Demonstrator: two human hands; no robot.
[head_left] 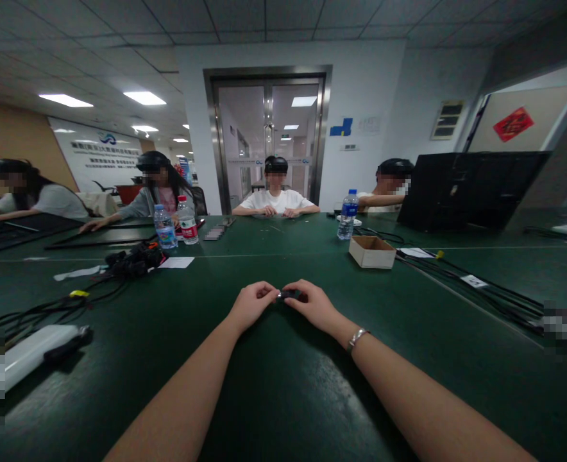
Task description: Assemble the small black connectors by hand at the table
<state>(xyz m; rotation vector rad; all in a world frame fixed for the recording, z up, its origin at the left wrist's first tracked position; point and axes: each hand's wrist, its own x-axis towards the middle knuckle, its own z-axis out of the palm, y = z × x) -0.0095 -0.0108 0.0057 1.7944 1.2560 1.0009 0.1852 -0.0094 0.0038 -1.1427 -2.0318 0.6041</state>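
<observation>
Over the middle of the dark green table [264,359], both my hands meet at a small black object with a shiny metal end [289,294]. Its exact kind is too small to make out. My left hand [253,307] pinches the metal end between thumb and fingertips. From the other side, my right hand [315,307] grips the black body, its fingers curled and covering part of it. A metal bracelet [358,339] circles my right wrist. Both forearms reach in from the lower edge, close to the tabletop.
An open cardboard box [372,253] and a water bottle [347,215] stand ahead on the right. Black cables [485,289] run along the right side. Leftward are two bottles [187,221], bundled cables [136,258] and a white device [38,353]. Several people with headsets sit opposite.
</observation>
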